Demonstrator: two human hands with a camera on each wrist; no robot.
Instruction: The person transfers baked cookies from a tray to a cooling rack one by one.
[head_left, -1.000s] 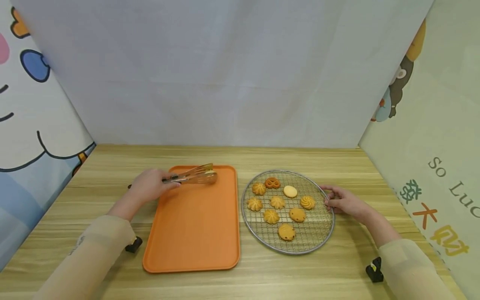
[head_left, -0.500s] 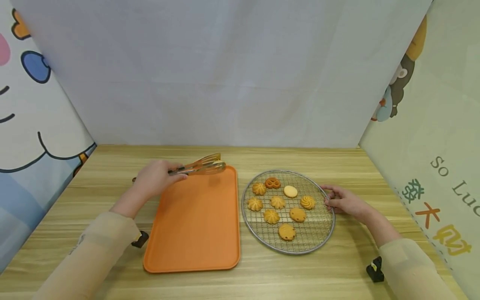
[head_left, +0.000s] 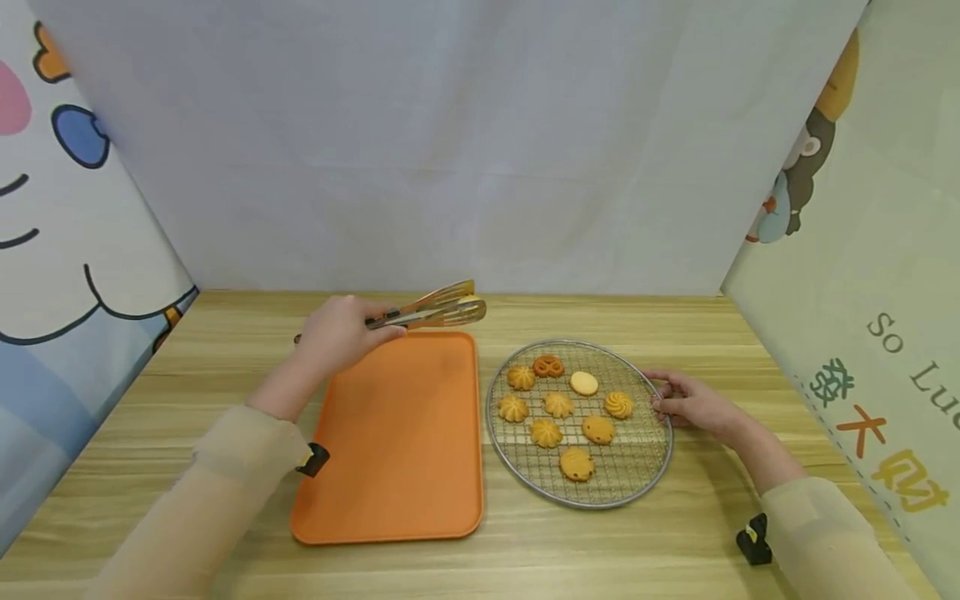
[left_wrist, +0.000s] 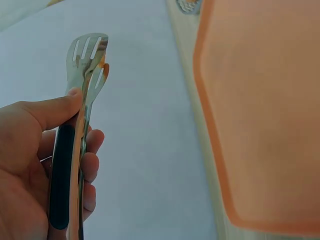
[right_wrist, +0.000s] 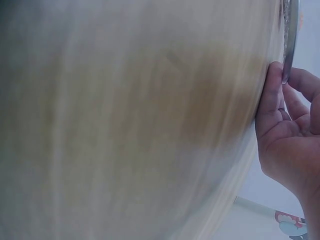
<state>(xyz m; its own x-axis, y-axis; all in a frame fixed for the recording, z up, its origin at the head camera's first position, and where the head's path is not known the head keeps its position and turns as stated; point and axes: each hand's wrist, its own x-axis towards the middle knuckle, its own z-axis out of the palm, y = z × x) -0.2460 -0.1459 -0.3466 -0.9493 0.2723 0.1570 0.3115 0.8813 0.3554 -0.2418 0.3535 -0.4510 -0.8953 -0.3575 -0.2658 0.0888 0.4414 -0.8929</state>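
My left hand (head_left: 339, 335) holds metal tongs (head_left: 444, 317) with dark grips, raised above the far edge of the orange tray (head_left: 397, 450). Between the tong heads a small yellowish cookie (head_left: 470, 299) shows, mostly hidden. In the left wrist view, thumb and fingers wrap around the tongs (left_wrist: 82, 95). To the right of the tray lies a round wire cooling rack (head_left: 633, 460) bearing several cookies (head_left: 558, 405), a pretzel-shaped one (head_left: 548, 366) among them. My right hand (head_left: 697, 407) pinches the rack's right rim; the right wrist view shows the rim (right_wrist: 290, 55) between thumb and fingers.
A light wood table (head_left: 525, 554) lies under everything. Behind it hangs a pale cloth (head_left: 450, 167), and printed panels stand at the left (head_left: 82, 250) and right (head_left: 862, 275). The rack sits close beside the tray.
My left hand has lifted the tongs and cookie from over the tray's far part, moving up and to the right. My right hand stays at the rack's rim.
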